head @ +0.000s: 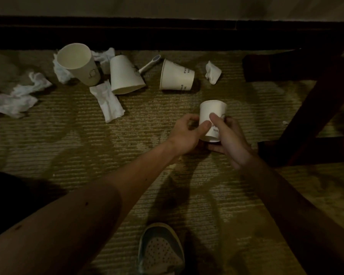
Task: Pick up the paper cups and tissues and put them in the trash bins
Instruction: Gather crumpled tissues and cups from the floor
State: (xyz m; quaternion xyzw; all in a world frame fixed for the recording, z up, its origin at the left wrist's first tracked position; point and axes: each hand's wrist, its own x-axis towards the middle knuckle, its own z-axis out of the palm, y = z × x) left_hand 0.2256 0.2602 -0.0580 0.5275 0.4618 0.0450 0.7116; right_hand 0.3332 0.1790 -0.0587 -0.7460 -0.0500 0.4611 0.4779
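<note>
Both hands hold one white paper cup [212,112] just above the carpet, right of centre. My left hand [185,133] has its thumb on the cup's left side; my right hand [229,139] grips it from the right, thumb across the front. Three more paper cups lie tipped further back: one open toward me [77,62], one mouth-down [124,76], one printed cup on its side [177,76]. Crumpled tissues lie around them: a large one at far left [18,96], one flat [107,102], one behind the cups [104,55], a small ball at right [213,72].
A white spoon-like handle [150,63] lies between the two middle cups. Dark wooden furniture legs [310,108] cross at the right. A dark baseboard [167,34] runs along the wall behind. My shoe [161,251] stands on the ribbed carpet at the bottom.
</note>
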